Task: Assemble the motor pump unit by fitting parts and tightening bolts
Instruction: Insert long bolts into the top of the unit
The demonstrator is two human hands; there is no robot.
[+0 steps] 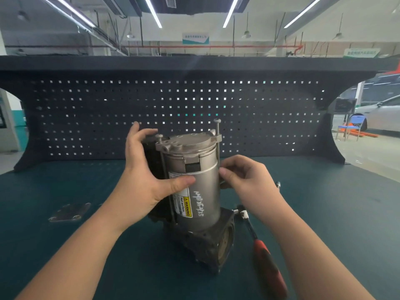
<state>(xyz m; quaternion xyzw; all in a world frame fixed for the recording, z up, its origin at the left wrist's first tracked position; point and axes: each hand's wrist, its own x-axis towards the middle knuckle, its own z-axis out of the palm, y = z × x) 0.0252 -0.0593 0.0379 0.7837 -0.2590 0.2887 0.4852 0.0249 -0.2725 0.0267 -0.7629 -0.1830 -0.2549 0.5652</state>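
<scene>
I have the motor pump unit (pixel 192 191) standing upright on the worktop (pixel 65 245), the grey motor can seated on its dark pump base. My left hand (pixel 142 182) wraps the can's left side, fingers curled behind it and thumb pressed flat across the label in front. My right hand (pixel 244 180) is at the can's right flank with fingers curled; it seems to pinch the shaft of a long bolt (pixel 217 135), though I cannot tell for sure.

By my reading the fitting is mostly done: the end cap sits on top and two long through-bolts are in their lugs. Tightening remains. The bolt above my right hand stands proud of the cap, and the one near my left fingertips sits lower. The red-handled ratchet (pixel 263 254) lies below my right wrist, unused. A metal plate (pixel 69 212) lies left of my left forearm, apparently not yet fitted.
</scene>
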